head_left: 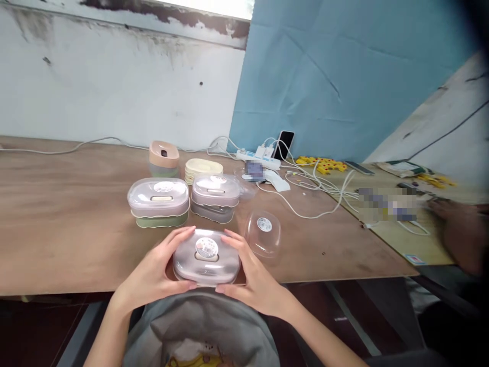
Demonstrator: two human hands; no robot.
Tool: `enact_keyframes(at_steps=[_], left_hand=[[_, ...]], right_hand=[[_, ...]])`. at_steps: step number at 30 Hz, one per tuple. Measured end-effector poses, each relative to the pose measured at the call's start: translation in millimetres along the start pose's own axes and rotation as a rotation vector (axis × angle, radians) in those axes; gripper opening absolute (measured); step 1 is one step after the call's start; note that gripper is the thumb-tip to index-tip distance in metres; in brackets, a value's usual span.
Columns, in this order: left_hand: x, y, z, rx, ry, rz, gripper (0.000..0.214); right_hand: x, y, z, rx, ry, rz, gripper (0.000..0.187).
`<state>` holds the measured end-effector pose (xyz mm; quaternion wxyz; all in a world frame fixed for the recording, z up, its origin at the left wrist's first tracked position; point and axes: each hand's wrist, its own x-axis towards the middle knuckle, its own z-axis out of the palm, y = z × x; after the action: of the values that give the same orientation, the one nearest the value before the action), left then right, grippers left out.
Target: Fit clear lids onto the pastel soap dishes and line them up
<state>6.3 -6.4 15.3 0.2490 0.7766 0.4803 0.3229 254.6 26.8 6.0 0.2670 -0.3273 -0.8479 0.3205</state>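
A pinkish soap box [225,269] with a clear lid and a round white label sits at the table's front edge. My left hand [158,270] grips its left end, thumb at the near side and fingers over the far side. On the right end my right hand [254,278] holds it the same way. Just beyond stand stacked boxes with clear lids: a pink one over a green one [158,203] at the left, and a pink one over a grey one [215,196] beside it. A loose clear lid [263,237] with a round label lies to the right.
Behind are an orange-and-grey container stack [164,158] and cream trays [202,168]. A power strip [257,159] with white cables, a phone [283,145] and yellow pieces [321,164] lie at the back right. Another person's hand [443,209] is blurred at the far right.
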Motion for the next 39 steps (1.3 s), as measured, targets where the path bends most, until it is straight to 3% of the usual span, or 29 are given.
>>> enact_keyframes(at_steps=[11, 17, 22, 27, 29, 31, 33, 34, 35, 36, 39], left_hand=[[0.7, -7.3, 1.0, -0.010, -0.054, 0.017, 0.093], [-3.3, -7.4, 4.5, -0.023, 0.072, 0.023, 0.088], [-6.3, -6.6, 3.9, -0.083, 0.146, -0.063, 0.087], [-4.0, -7.0, 4.5, -0.038, 0.182, -0.081, 0.084], [-2.8, -3.6, 8.8, 0.039, 0.309, 0.010, 0.078], [-3.2, 3.8, 16.7, 0.068, 0.572, 0.104, 0.062], [-5.8, 15.0, 26.5, -0.029, 0.861, 0.098, 0.033], [-7.8, 21.6, 31.2, -0.113, 0.935, 0.045, 0.018], [-9.7, 28.2, 35.4, -0.182, 0.913, -0.022, 0.009], [-11.4, 34.5, 38.9, -0.245, 0.808, -0.078, 0.005], [-12.6, 47.7, 46.0, -0.475, 0.382, -0.235, 0.011]], right_hand=[[3.4, 2.4, 7.9, -0.013, 0.061, 0.022, 0.080], [4.0, 3.7, 6.3, 0.062, 0.137, 0.099, 0.082], [1.9, 8.5, 6.9, 0.168, 0.173, -0.010, 0.098], [3.7, 10.4, 14.2, 0.111, 0.335, -0.041, 0.064], [4.5, 10.3, 16.5, 0.093, 0.402, 0.017, 0.058], [4.6, 10.3, 18.0, 0.059, 0.446, 0.071, 0.054], [4.3, 10.8, 18.7, 0.026, 0.478, 0.078, 0.052], [3.9, 11.3, 18.8, 0.012, 0.491, 0.057, 0.052], [3.4, 11.8, 18.8, 0.001, 0.500, 0.025, 0.053], [2.9, 12.4, 18.8, -0.006, 0.506, -0.010, 0.054], [0.9, 13.5, 19.0, -0.006, 0.521, -0.080, 0.053]])
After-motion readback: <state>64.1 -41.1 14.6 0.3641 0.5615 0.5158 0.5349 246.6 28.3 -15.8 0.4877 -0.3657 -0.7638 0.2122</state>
